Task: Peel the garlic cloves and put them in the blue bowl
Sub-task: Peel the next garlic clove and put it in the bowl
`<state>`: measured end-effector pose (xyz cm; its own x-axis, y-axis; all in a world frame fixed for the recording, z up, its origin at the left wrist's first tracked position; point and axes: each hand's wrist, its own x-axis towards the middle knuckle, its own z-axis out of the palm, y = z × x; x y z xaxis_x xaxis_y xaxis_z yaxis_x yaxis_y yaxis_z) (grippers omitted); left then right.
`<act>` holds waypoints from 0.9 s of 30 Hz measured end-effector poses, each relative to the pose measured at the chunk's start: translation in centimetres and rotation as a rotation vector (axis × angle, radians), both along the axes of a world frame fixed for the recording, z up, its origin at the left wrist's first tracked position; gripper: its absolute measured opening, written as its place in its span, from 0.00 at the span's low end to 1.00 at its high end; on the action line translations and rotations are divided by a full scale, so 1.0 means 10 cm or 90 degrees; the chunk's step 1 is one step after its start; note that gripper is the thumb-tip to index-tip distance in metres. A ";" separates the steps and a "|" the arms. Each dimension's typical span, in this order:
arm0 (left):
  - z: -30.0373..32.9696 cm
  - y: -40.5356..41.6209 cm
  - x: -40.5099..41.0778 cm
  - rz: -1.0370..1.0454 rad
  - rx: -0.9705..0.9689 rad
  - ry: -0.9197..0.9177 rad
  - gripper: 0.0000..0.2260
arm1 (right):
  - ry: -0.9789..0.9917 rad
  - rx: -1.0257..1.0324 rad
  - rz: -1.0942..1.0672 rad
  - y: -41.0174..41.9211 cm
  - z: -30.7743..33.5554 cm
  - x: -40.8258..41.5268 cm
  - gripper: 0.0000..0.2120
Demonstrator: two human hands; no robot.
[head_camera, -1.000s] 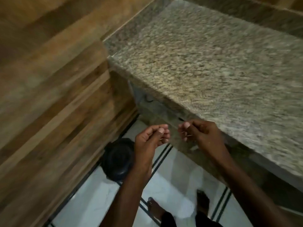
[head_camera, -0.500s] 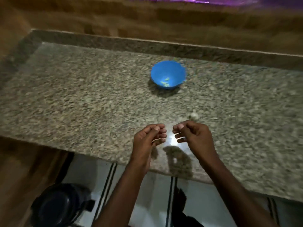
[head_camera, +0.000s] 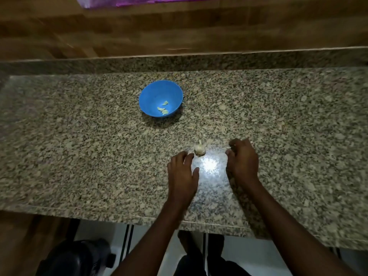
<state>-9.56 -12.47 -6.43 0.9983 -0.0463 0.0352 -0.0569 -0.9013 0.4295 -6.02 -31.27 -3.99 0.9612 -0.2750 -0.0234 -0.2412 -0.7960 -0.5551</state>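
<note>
A blue bowl (head_camera: pixel 171 90) stands on the granite counter (head_camera: pixel 79 148), with a few pale peeled cloves (head_camera: pixel 163 109) in its bottom. Nearer to me, a small garlic bulb (head_camera: pixel 199 149) sits on the counter beside a bright light glare. My left hand (head_camera: pixel 182 173) lies palm down just below and left of the bulb, fingers apart, fingertips close to it, holding nothing. My right hand (head_camera: pixel 242 159) is to the bulb's right with its fingers curled down onto the counter. A small pale piece (head_camera: pixel 228 148) shows at its fingertips; whether it is gripped is unclear.
Pale garlic scraps (head_camera: pixel 281 126) lie on the counter far right. A wooden wall (head_camera: pixel 179 28) rises behind the counter, with purple foil (head_camera: pixel 159 0) at the top. Below the counter's front edge a black round bin (head_camera: pixel 79 257) stands on the white tiled floor, left of my legs.
The view swung from the floor and bin up to the counter. Both hands moved forward over the counter and apart; the left hand's fingers spread open near the bulb.
</note>
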 end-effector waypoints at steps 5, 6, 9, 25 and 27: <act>0.04 0.15 0.15 -0.013 -0.057 -0.055 0.11 | 0.015 0.020 0.012 -0.02 0.04 0.27 0.08; 0.07 0.19 0.21 -0.005 -0.060 -0.057 0.10 | 0.006 0.057 0.004 0.02 0.09 0.34 0.09; 0.15 0.30 0.37 0.020 -0.070 -0.032 0.10 | -0.024 0.153 0.033 0.29 0.31 0.62 0.07; 0.20 0.34 0.71 0.035 -0.289 0.109 0.14 | -0.095 0.120 0.206 1.15 0.61 1.51 0.07; 0.19 0.22 0.71 -0.022 -0.284 0.114 0.14 | -0.066 0.123 0.148 0.90 0.50 1.24 0.06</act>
